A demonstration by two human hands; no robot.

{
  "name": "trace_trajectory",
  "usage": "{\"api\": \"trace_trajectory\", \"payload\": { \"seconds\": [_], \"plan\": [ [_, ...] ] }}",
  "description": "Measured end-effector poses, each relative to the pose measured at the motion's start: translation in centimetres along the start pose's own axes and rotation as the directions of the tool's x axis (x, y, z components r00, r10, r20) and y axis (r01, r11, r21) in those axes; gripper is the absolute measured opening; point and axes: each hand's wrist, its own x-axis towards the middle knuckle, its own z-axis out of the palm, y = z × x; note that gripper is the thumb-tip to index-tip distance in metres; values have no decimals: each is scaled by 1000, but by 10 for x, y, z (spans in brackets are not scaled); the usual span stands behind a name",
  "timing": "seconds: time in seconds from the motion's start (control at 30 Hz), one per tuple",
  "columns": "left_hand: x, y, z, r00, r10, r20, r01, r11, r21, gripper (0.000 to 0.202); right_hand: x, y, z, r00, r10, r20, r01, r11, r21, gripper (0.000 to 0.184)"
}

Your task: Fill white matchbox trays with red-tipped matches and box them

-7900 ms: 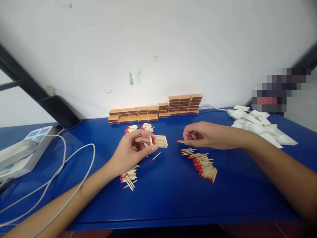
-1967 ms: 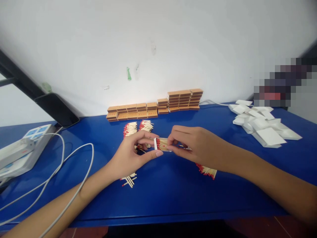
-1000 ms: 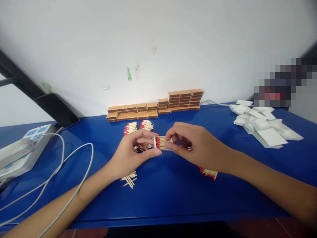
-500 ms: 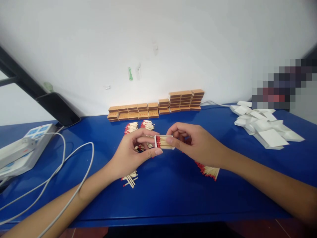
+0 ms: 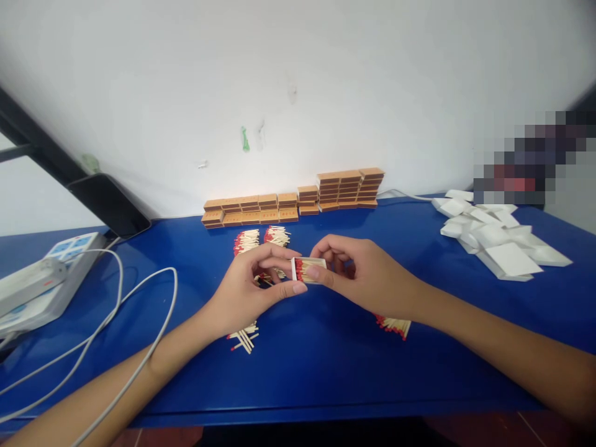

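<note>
Above the blue table [image 5: 316, 360] I hold a small white tray of red-tipped matches [image 5: 308, 270] between both hands. My left hand [image 5: 249, 288] pinches its left end with thumb and fingers. My right hand [image 5: 361, 273] is closed on its right end, thumb on the near side. Loose match piles lie under my left wrist [image 5: 243, 338], behind the left hand [image 5: 261, 239] and partly hidden below my right forearm [image 5: 395, 326].
Brown matchbox sleeves [image 5: 298, 198] are stacked in rows against the white wall. A heap of white trays [image 5: 498, 239] lies at the right. At the left are a power strip [image 5: 41, 282], white cables [image 5: 135, 310] and a dark phone [image 5: 109, 205].
About eight seconds back my right hand was picking matches from the right pile. It has since come to the tray and now grips its right end; the left hand has stayed put.
</note>
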Motion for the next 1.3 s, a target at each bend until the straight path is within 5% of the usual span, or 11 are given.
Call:
{"api": "trace_trajectory", "payload": {
  "seconds": [0.3, 0.43, 0.53, 0.7, 0.87, 0.97, 1.17, 1.3],
  "plan": [
    [-2, 1, -1, 999, -36, -18, 36, 999, 12, 41, 1, -3, -2, 998, -50, -29, 49, 998, -43, 25],
    [-1, 1, -3, 995, -42, -85, 43, 999, 8, 41, 21, 20, -32, 955, -90, -282, 27, 975, -222, 28],
    [1, 0, -5, 992, -9, -124, 13, 999, 29, 39, 46, 51, -64, 928, -153, -341, -43, 863, -504, 20],
    [3, -4, -6, 991, -24, -132, 30, 998, 47, 42, 87, 78, -88, 913, -369, -173, 69, 560, -826, 19],
    [2, -5, -6, 993, -21, -120, 29, 997, 67, 39, 130, 58, -71, 903, -409, 130, 251, 258, -933, 18],
    [2, -3, -7, 992, -34, -119, 43, 996, 72, 38, 156, 46, -62, 891, -406, 204, 271, 114, -956, 13],
    [2, -4, -9, 994, -17, -104, 24, 998, 63, 38, 183, 46, -62, 897, -362, 253, 309, 102, -946, 6],
    [2, -7, -10, 991, -33, -127, 42, 997, 67, 39, 180, 42, -65, 891, -380, 250, 323, 140, -936, 20]
  ]
}}
